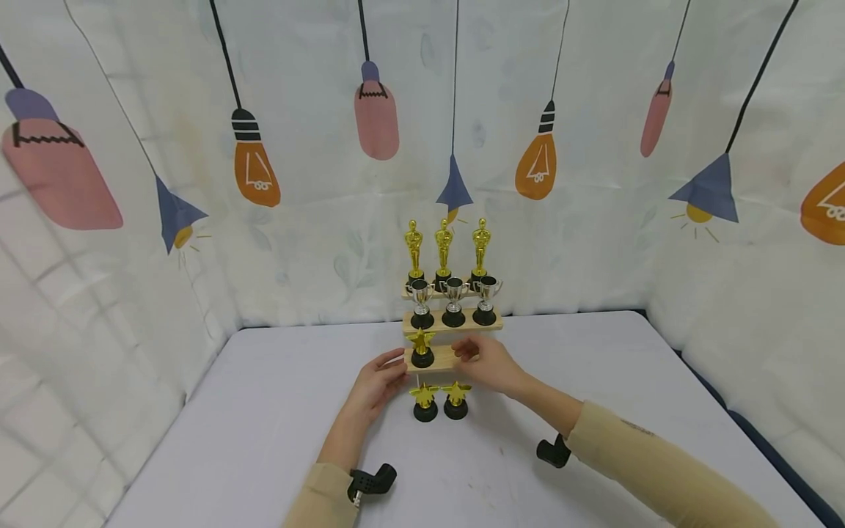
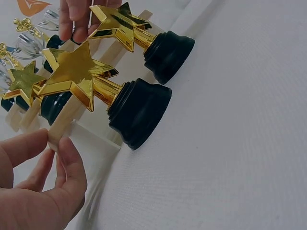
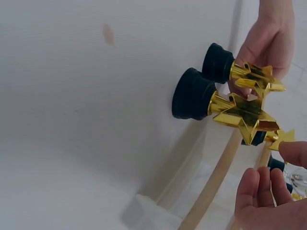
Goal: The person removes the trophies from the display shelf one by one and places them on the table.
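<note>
Landmark: wooden stand [image 1: 455,320], three stepped shelves, at the back middle of the table [image 1: 264,411].

Step in hand, as I judge it: steadying or placing the lowest shelf [image 1: 441,358]. Left hand [image 1: 378,383] touches the shelf's left end, fingers loosely bent, pinching at the board edge in the left wrist view [image 2: 60,139]. Right hand [image 1: 485,364] rests at the shelf's right end, fingers half curled; whether it grips the board I cannot tell.

One star trophy [image 1: 421,348] stands on the lowest shelf, left part. Two more stars [image 1: 439,400] stand on the table just in front of the stand, between the hands, side by side, touching or nearly so. Three silver cups [image 1: 453,301] on the middle shelf; three gold figures [image 1: 444,249] on the top one.

Next move likely calls for freeing one hand and taking a front star by its black base, kept upright.

Surface: pale cloth-covered table. Room: white curtain [image 1: 297,183] printed with lamps and bulbs, on three sides.
</note>
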Demonstrator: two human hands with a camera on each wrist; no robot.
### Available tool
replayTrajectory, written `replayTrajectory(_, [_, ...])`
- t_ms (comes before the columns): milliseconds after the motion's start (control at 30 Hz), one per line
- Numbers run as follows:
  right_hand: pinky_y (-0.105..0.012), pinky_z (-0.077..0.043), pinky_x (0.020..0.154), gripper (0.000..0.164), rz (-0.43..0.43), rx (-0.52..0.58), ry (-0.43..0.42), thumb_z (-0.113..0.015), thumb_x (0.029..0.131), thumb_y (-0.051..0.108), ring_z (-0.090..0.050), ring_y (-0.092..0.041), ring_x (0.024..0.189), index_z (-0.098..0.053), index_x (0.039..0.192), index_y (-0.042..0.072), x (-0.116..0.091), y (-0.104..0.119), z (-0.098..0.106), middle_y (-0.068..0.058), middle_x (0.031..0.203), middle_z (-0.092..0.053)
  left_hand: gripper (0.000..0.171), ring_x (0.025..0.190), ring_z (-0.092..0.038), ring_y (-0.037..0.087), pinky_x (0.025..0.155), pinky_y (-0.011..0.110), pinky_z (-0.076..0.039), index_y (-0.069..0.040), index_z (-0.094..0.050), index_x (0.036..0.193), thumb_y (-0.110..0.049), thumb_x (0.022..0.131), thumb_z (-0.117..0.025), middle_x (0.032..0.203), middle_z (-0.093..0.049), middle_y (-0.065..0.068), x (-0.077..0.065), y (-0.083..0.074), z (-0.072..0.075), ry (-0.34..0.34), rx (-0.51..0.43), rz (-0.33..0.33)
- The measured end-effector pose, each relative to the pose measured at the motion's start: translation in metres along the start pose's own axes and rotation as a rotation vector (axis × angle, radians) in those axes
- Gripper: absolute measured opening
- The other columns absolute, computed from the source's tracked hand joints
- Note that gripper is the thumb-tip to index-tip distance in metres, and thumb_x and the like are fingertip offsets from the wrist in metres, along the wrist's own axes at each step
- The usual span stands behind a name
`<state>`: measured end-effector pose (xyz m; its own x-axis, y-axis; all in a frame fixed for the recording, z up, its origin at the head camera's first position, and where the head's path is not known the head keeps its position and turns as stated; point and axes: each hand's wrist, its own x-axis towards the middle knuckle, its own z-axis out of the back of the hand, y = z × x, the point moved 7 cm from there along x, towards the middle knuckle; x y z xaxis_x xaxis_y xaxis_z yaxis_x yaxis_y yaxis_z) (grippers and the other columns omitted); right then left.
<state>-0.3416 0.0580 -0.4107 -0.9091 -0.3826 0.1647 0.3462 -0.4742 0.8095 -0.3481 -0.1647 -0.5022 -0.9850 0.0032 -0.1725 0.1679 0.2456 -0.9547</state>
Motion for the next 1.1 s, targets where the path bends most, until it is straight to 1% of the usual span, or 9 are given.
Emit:
replayTrajectory(133, [-0.036, -0.056, 0.086, 0.027, -0.008, 0.001, -0.018, -0.076, 0.087, 0.002, -0.064, -0.019, 0.094, -0.068, 0.113, 0.000, 0.008, 0.004, -0.006, -0.015, 0.107, -0.069, 0.045, 0.106, -0.065, 0.025, 0.087, 0.032, -0.057, 0.004, -0.053, 0.144, 0.001, 0.100, -0.063, 0.129, -0.061, 0.021, 0.000, -0.001, -0.001, 0.005, -0.001, -0.004])
replayTrajectory(267, [-0.036, -0.056, 0.086, 0.028, -0.035, -0.006, -0.019, -0.078, 0.088, 0.006, -0.063, -0.018, 0.095, -0.069, 0.115, 0.002, 0.016, 0.007, -0.013, -0.013, 0.109, -0.069, 0.045, 0.104, -0.066, 0.022, 0.087, 0.032, -0.057, 0.003, -0.053, 0.144, 0.000, 0.100, -0.063, 0.129, -0.061, 0.021, 0.000, -0.001, 0.000, 0.007, -0.006, -0.004])
replayTrajectory(467, [-0.036, -0.056, 0.088, 0.033, -0.057, 0.030, 0.013, -0.078, 0.089, 0.007, -0.062, -0.021, 0.098, -0.067, 0.120, 0.000, 0.026, 0.008, -0.022, -0.010, 0.110, -0.067, 0.045, 0.103, -0.066, 0.020, 0.088, 0.032, -0.057, 0.003, -0.054, 0.143, -0.001, 0.099, -0.064, 0.130, -0.062, 0.021, 0.000, -0.002, 0.000, 0.012, -0.007, -0.005])
replayTrajectory(667, [-0.035, -0.057, 0.087, 0.036, -0.115, 0.030, 0.032, -0.080, 0.091, 0.014, -0.063, -0.021, 0.099, -0.067, 0.121, 0.000, 0.030, 0.006, -0.029, -0.008, 0.109, -0.067, 0.046, 0.109, -0.065, 0.025, 0.092, 0.035, -0.056, 0.005, -0.052, 0.144, -0.001, 0.100, -0.064, 0.131, -0.061, 0.022, -0.002, 0.000, -0.001, 0.025, -0.005, -0.004])
replayTrajectory(733, [-0.035, -0.057, 0.086, 0.036, -0.122, 0.038, 0.033, -0.080, 0.091, 0.015, -0.063, -0.020, 0.098, -0.067, 0.120, 0.000, 0.032, 0.005, -0.032, -0.008, 0.108, -0.067, 0.047, 0.112, -0.064, 0.028, 0.093, 0.035, -0.056, 0.005, -0.051, 0.145, -0.002, 0.100, -0.064, 0.131, -0.061, 0.022, -0.003, 0.000, -0.001, 0.029, -0.004, -0.003])
replayTrajectory(833, [-0.034, -0.057, 0.082, 0.038, -0.122, 0.050, 0.032, -0.081, 0.090, 0.015, -0.062, -0.020, 0.095, -0.066, 0.120, -0.002, 0.034, 0.004, -0.036, -0.009, 0.106, -0.067, 0.047, 0.112, -0.064, 0.027, 0.092, 0.034, -0.056, 0.004, -0.051, 0.145, -0.002, 0.100, -0.064, 0.132, -0.061, 0.022, -0.004, 0.000, -0.002, 0.033, -0.007, -0.002])
replayTrajectory(933, [-0.033, -0.057, 0.079, 0.039, -0.120, 0.028, 0.021, -0.082, 0.090, 0.018, -0.062, -0.020, 0.093, -0.066, 0.119, -0.002, 0.037, 0.003, -0.039, -0.008, 0.104, -0.067, 0.046, 0.107, -0.065, 0.023, 0.090, 0.032, -0.057, 0.003, -0.053, 0.144, -0.002, 0.100, -0.064, 0.131, -0.061, 0.021, -0.004, 0.000, -0.001, 0.029, -0.012, 0.002])
replayTrajectory(1100, [-0.036, -0.057, 0.080, 0.041, -0.126, -0.039, 0.004, -0.082, 0.091, 0.024, -0.062, -0.021, 0.093, -0.068, 0.119, -0.003, 0.041, 0.005, -0.042, -0.008, 0.106, -0.068, 0.046, 0.100, -0.066, 0.020, 0.085, 0.030, -0.058, 0.005, -0.052, 0.144, -0.001, 0.100, -0.063, 0.129, -0.062, 0.021, -0.002, 0.000, 0.000, 0.034, -0.008, -0.017])
